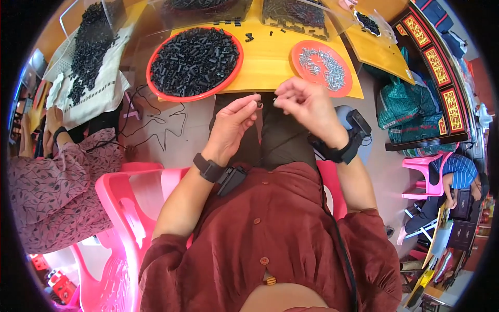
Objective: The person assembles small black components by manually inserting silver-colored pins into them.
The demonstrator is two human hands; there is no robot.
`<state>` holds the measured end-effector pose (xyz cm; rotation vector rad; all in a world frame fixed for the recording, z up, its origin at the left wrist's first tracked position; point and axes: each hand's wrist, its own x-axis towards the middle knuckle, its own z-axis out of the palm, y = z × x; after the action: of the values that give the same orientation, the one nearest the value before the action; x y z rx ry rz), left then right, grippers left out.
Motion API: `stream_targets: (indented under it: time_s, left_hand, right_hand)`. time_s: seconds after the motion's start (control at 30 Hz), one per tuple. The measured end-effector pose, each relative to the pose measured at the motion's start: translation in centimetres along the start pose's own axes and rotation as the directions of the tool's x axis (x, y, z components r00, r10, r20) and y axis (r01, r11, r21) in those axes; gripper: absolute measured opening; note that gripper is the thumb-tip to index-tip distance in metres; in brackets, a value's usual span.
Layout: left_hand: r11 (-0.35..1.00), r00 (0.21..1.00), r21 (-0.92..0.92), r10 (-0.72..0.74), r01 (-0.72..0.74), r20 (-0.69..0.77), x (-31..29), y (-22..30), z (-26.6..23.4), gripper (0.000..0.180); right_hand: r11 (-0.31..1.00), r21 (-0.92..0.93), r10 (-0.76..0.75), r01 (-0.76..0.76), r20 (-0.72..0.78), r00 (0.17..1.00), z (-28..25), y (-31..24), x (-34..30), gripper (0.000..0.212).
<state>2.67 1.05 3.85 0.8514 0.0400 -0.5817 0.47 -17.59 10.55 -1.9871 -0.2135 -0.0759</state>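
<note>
Between the thumb and fingertips of my left hand [233, 123] is a small black plastic piece [260, 104], held just off the table's near edge. My right hand [307, 104] is close beside it, thumb and forefinger pinched together; a tiny light spot shows at the tips, too small to name. The two hands are apart. Beyond my left hand, a red-rimmed round tray [240, 65] is heaped with short black plastic pieces [195, 60]. Past my right hand, an orange-red plate [301, 48] carries many small silvery metal parts [332, 70], perhaps screws or pins.
Clear bins of dark parts [296, 18] stand at the back of the yellow table [265, 67], with a few loose black pieces nearby. To the left, a co-worker's hand [54, 119] is beside a pile of black parts [93, 52] on white cloth. Cables [161, 122] lie on the floor.
</note>
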Motion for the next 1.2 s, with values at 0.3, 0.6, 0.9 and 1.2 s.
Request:
stream_targets:
  time_s: [0.3,0.6,0.9,1.2]
  left_hand:
    - [0.997,0.998,0.052,0.066,-0.065,-0.018,0.1,-0.3,0.2,0.023]
    - [0.995,0.999,0.086,0.048,-0.047,-0.014,0.0,-0.6,0.2,0.023]
    - [0.975,0.992,-0.198,-0.079,0.097,0.095,-0.4,0.4,-0.2,0.026]
    - [0.965,0.993,-0.245,-0.075,0.095,0.089,-0.3,0.7,-0.1,0.027]
  right_hand:
    - [0.994,-0.101,-0.040,0.040,0.002,0.999,1.9,-0.6,-0.2,0.019]
    - [0.959,-0.198,-0.213,0.203,-0.034,0.976,2.8,-0.6,-0.1,0.020]
    - [0.853,-0.476,-0.253,0.214,-0.018,0.967,-1.4,0.5,7.0,0.016]
    - [0.599,-0.793,0.050,-0.111,-0.101,0.994,-5.4,6.8,22.1,0.019]
